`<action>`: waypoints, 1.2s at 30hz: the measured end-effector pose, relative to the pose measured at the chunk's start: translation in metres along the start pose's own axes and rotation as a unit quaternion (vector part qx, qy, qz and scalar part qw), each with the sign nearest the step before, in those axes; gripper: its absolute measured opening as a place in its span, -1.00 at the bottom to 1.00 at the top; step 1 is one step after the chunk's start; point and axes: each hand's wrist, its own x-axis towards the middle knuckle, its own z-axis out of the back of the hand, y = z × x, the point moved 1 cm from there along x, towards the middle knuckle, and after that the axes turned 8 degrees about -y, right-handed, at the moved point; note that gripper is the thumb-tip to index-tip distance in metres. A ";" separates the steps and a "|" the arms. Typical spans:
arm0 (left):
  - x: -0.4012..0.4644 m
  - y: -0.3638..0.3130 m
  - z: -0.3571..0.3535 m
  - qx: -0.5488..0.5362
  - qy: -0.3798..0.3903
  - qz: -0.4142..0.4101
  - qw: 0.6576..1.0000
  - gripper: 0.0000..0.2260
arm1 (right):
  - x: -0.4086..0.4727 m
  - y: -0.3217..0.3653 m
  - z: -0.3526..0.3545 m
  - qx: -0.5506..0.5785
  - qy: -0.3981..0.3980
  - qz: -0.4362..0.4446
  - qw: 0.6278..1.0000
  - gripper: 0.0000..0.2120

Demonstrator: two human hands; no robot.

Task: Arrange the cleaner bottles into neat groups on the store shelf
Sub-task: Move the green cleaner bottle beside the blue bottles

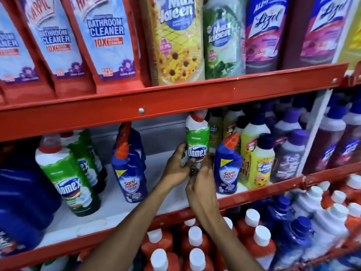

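A slim green and white Domex bottle [197,139] with a red cap stands upright at the middle of the white shelf [117,210]. My left hand [176,167] wraps its left side and my right hand [202,184] grips its lower front, hiding its base. Close on its right stands a blue Sani Fresh bottle [226,165] with an orange cap. Another blue Sani Fresh bottle [130,173] stands to the left, with more blue ones behind it. Larger green Domex bottles [68,173] stand at the far left.
Yellow Maxkleen bottles [257,157] and purple-capped bottles [291,153] crowd the shelf's right part. The red rail [175,100] of the upper shelf hangs just above the held bottle's cap. Below are orange bottles with white caps [195,243]. A big dark blue container [25,192] sits far left.
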 end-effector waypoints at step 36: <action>-0.193 0.042 0.254 0.024 -0.293 -0.026 0.955 -0.59 | -0.134 0.157 -0.064 0.233 0.121 0.083 0.961 -0.66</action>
